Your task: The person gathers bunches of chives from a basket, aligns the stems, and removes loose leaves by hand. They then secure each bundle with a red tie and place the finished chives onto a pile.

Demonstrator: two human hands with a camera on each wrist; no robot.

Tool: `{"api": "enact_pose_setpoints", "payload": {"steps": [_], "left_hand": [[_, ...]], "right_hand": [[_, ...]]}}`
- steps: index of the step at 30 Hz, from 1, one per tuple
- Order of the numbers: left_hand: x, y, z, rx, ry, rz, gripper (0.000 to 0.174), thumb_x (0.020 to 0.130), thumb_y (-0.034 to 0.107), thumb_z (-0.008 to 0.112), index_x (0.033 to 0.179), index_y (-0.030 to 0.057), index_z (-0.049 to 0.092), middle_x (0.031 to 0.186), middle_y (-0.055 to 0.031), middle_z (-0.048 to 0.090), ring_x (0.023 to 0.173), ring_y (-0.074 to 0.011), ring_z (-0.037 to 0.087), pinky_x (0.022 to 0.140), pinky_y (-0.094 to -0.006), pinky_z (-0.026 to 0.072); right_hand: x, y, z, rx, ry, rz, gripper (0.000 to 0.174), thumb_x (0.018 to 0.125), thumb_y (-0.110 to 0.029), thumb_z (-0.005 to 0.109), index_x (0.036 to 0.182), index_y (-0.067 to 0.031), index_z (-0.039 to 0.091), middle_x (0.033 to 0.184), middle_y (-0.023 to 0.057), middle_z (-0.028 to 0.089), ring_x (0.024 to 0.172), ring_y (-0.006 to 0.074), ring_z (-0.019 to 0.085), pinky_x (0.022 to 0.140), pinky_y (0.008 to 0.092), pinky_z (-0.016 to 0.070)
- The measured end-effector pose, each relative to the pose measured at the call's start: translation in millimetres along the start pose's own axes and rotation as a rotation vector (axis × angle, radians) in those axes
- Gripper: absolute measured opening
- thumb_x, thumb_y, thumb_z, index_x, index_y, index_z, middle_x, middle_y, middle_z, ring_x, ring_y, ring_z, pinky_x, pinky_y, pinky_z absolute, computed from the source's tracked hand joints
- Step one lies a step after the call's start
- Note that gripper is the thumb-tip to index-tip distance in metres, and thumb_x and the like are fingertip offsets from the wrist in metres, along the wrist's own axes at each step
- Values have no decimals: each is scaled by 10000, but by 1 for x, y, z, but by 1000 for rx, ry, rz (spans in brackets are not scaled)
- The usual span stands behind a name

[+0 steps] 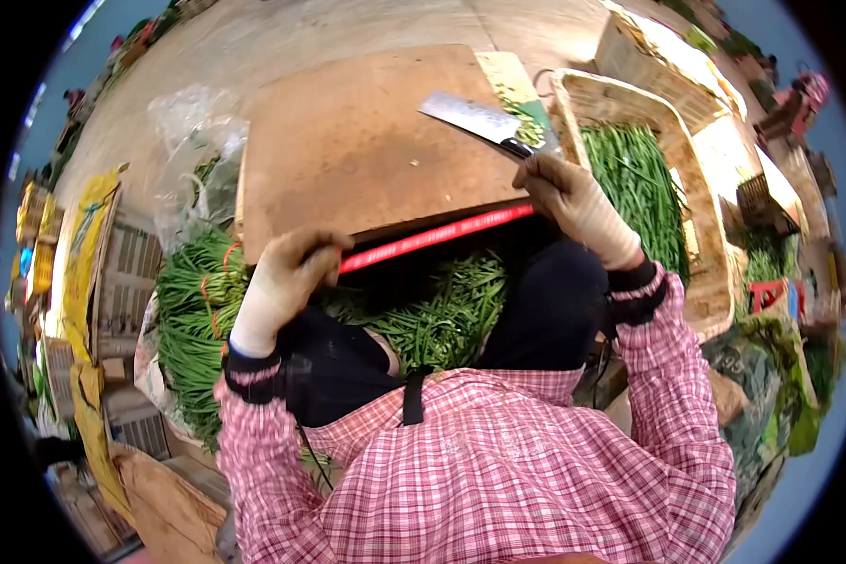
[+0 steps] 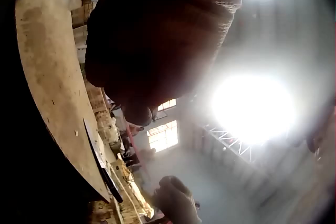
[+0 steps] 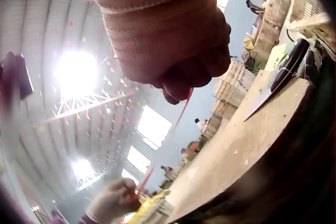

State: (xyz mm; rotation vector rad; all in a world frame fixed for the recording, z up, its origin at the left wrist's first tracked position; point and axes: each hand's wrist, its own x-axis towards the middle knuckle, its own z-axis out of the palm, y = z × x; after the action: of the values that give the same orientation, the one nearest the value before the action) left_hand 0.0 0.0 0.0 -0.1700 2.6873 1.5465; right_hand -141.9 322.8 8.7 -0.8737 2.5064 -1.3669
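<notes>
A red printed tape (image 1: 442,238) stretches taut between both gloved hands, along the near edge of a wooden board (image 1: 367,132). My left hand (image 1: 287,280) pinches its left end, fingertips curled over it. At the other end my right hand (image 1: 581,209) grips it with bent fingers. The right wrist view shows the tape (image 3: 176,121) running from under the right fist (image 3: 168,45) to the left hand (image 3: 112,201). On the board's right side lies a cleaver (image 1: 470,115), its black handle just beyond the right hand. Short green cuttings (image 1: 451,315) lie below the tape, between the knees.
Banded bundles of long green stalks (image 1: 197,329) lie at the left, near a clear plastic bag (image 1: 193,141). A light plastic crate (image 1: 710,226) with loose green stalks (image 1: 634,179) stands at the right. Chopped green bits (image 1: 526,122) lie beside the cleaver.
</notes>
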Motion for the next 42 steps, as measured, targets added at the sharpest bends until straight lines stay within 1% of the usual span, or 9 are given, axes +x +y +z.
{"api": "enact_pose_setpoints", "payload": {"steps": [5,12,17,23,29,32,36,39,42], "left_hand": [[95,-46,-59,-246,251,80,153,918,100,536,1036,24,597,769,-5,602,653,-56,523,578,-202,426],[151,-139,-50,120,315,-65,253,871,161,544,1086,65,639,777,-114,668,608,-168,588,584,-343,478],[152,-135,-61,-126,298,-67,225,908,112,561,1121,102,632,729,8,572,527,-56,446,445,-210,366],[135,-131,-80,220,248,-70,657,888,128,624,1463,179,312,1378,-125,464,826,-113,556,693,-238,489],[109,-78,-103,207,475,-32,548,924,187,583,1418,57,383,1359,-99,493,971,-158,536,851,-269,443],[118,-48,-96,219,405,-27,493,932,221,580,1383,71,448,1277,-83,553,1003,-167,539,868,-285,433],[111,22,-41,404,341,5,440,935,172,574,1352,61,486,1290,-65,554,1062,-163,532,937,-291,417],[111,38,-17,435,308,95,380,947,95,535,1320,29,511,1315,-71,543,1134,-169,508,1005,-283,385],[109,46,5,540,301,121,365,951,139,551,1300,33,532,1285,-90,571,1054,-143,537,924,-248,419]], "right_hand": [[120,11,38,225,109,-178,131,922,-82,528,996,-9,609,707,-1,544,601,76,480,577,223,419],[163,25,84,-109,-269,336,287,862,-130,547,1136,-54,586,861,71,669,644,143,612,558,301,496],[152,55,62,-48,-90,-62,552,822,-363,650,1282,-84,527,1186,167,614,1095,305,579,938,357,445],[13,66,-71,183,105,55,267,907,-188,581,1138,-66,635,1026,37,672,892,100,634,782,257,510],[-202,204,-249,-1023,431,871,365,885,-343,572,1060,-39,674,813,113,683,677,177,637,660,312,516],[-242,239,-235,-595,505,986,366,871,-352,577,1019,-35,683,718,111,655,614,195,624,615,339,518],[-210,226,-148,4,-24,1060,376,868,-329,610,885,44,649,698,83,655,522,170,600,557,307,535],[-196,216,-84,-281,-641,1057,557,724,-509,711,729,46,657,634,144,630,591,223,638,567,354,516],[-202,236,-50,-216,-485,1082,793,621,-594,749,957,112,618,889,245,661,821,329,656,729,375,525]]}}
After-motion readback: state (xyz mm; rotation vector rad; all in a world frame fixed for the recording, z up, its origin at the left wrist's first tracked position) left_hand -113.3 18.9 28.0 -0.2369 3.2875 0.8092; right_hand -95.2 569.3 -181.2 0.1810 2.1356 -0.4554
